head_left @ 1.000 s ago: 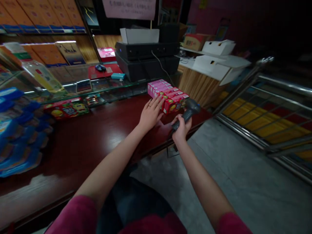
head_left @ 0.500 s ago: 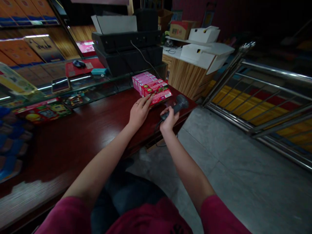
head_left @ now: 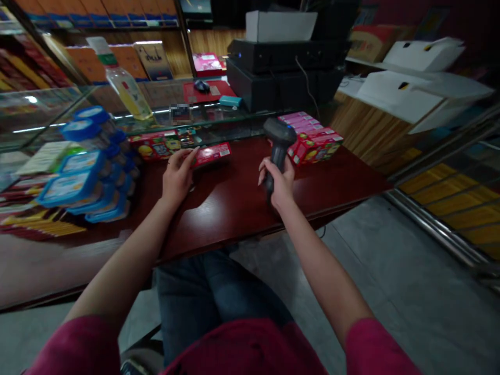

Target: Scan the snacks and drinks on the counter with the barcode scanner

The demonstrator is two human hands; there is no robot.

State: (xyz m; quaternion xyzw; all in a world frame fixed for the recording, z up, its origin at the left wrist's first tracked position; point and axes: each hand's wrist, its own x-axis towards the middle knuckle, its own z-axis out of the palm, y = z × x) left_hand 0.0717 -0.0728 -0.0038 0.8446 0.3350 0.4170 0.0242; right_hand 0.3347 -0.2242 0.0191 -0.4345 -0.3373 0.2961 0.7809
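My left hand [head_left: 178,174] is closed on the left end of a small red box [head_left: 213,153] with a white barcode label, held at the counter's middle. Another red fruit-printed box [head_left: 154,147] lies behind that hand. In my right hand [head_left: 282,179] a dark handheld barcode scanner [head_left: 279,136] stands upright, its head raised above the counter. Just behind and right of the scanner sits a row of pink boxes [head_left: 299,121] with red fruit-printed boxes [head_left: 321,146] at its near end.
Blue-lidded tubs [head_left: 78,177] are stacked at the left of the dark red counter [head_left: 226,208]. A bottle [head_left: 127,86] stands on the glass case behind. Black machines [head_left: 285,78] rise at the back. A metal railing [head_left: 441,224] runs along the right.
My left hand has carried a red box leftward, away from the row. My right hand has brought the scanner from the right edge towards the middle, turning it upright. The view has swung left.
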